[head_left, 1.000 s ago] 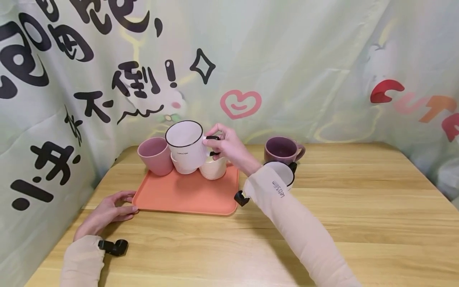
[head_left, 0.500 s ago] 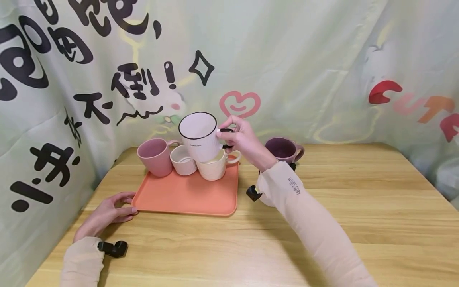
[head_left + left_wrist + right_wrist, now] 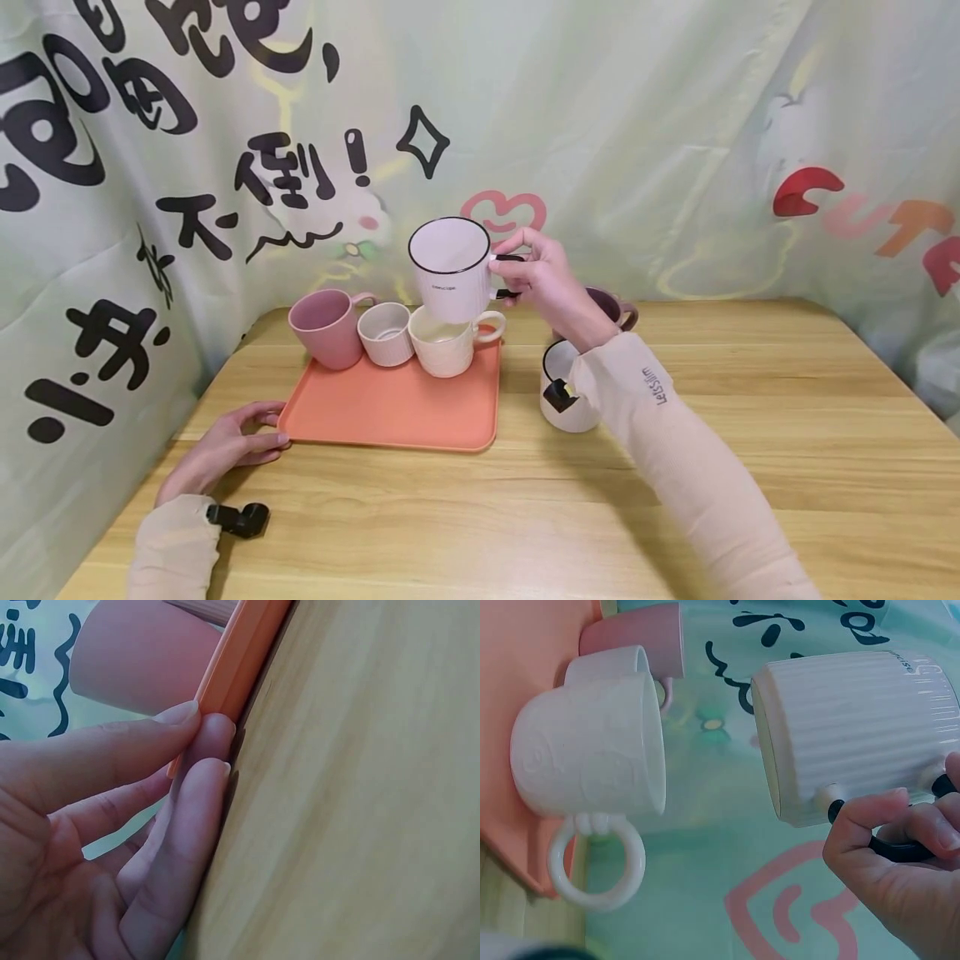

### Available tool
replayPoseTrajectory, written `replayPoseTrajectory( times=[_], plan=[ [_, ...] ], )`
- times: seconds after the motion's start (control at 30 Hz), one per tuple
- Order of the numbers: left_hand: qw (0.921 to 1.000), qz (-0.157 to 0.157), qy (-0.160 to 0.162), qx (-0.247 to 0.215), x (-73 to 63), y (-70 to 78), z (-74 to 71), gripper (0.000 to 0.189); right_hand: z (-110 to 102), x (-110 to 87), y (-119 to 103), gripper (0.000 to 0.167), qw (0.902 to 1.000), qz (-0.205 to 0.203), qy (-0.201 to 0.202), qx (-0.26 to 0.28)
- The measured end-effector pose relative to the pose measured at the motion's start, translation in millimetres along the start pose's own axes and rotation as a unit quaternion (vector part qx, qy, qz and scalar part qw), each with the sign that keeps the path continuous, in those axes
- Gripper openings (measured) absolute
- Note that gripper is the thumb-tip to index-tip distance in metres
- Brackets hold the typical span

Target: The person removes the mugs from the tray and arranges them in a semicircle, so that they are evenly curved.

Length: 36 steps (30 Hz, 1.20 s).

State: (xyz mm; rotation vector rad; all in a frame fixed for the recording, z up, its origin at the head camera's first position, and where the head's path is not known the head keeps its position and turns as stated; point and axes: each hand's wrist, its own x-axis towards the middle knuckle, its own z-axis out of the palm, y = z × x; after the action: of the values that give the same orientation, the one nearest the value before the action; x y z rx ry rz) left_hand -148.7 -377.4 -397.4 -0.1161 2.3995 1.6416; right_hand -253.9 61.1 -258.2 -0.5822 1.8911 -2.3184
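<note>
My right hand [image 3: 549, 273] grips the black handle of a white ribbed mug [image 3: 452, 275] with a black rim, held in the air above the back right of the orange tray [image 3: 390, 421]. In the right wrist view the ribbed mug [image 3: 855, 735] hangs apart from a cream mug [image 3: 592, 750] with a round handle. On the tray stand a pink mug [image 3: 330, 329], a small white ribbed cup [image 3: 386, 335] and the cream mug [image 3: 442, 346]. With thumb and fingers my left hand [image 3: 225, 446] pinches the tray's front left corner, as the left wrist view shows up close.
To the right of the tray, another white mug with a dark rim [image 3: 562, 417] stands on the wooden table [image 3: 750, 433], partly behind my right sleeve. Behind it is a purple mug [image 3: 626, 312], partly hidden by my wrist. A printed curtain [image 3: 637, 150] hangs at the back and left.
My right hand has lifted the white ribbed mug and carried it to the right, from above the small cup to above the cream mug. My left hand has stayed at the tray corner.
</note>
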Motion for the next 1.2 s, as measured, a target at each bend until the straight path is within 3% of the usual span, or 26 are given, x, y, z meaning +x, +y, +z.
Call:
replayPoseTrajectory(
  times=[0.43,1.2],
  plan=[
    [1.0000,-0.002,0.001,-0.005,0.9,-1.8,-1.1,0.073,-25,-1.7,-3,0.012,0.9997,-0.014,0.007,-0.018],
    [0.9999,0.001,-0.005,-0.012,1.2,-2.7,-1.3,0.072,-79,-19.3,-13,0.018,0.9985,-0.020,0.052,0.002]
  ],
)
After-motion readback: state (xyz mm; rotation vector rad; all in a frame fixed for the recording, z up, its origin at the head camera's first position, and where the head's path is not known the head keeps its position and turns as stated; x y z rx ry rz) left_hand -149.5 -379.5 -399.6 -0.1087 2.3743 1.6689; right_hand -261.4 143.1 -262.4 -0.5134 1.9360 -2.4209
